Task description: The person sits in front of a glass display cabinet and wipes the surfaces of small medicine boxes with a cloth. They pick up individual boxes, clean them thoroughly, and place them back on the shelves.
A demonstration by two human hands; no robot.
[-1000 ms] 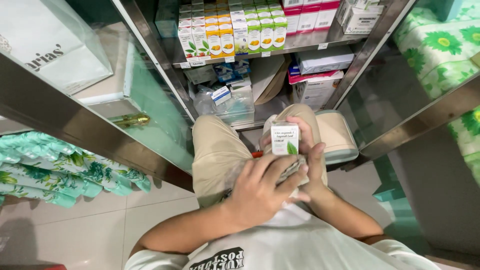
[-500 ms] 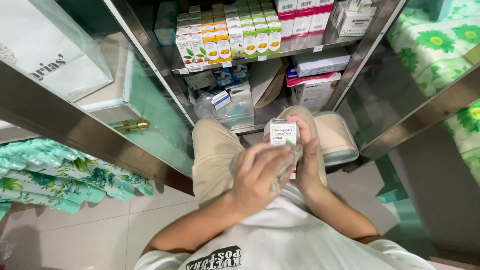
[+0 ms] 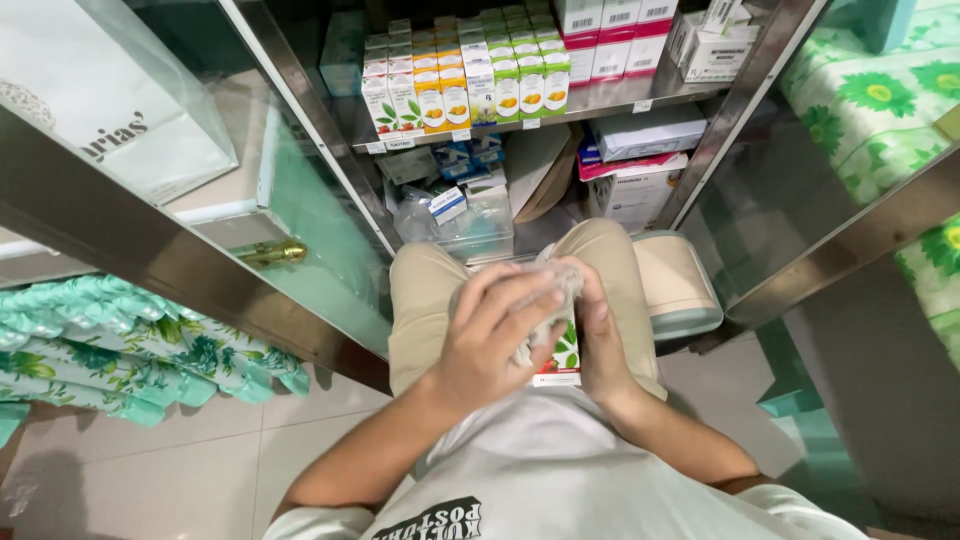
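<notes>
I sit facing an open glass cabinet, knees up in beige trousers. My right hand holds a small white box with a green leaf print and a red band, low in my lap. My left hand lies over the front of the box, pressing a crumpled pale cloth against it. Most of the box is hidden by my fingers and the cloth. Both hands touch the box above my white shirt.
The metal shelf ahead carries rows of small cartons in green, yellow and red. Below are larger boxes and a clear plastic tub. An open glass door stands on my left, floral cloth beneath it, a padded stool beside my knee.
The box has come down from upright in front of my knees to low in my lap. My left hand with the cloth now covers most of it.
</notes>
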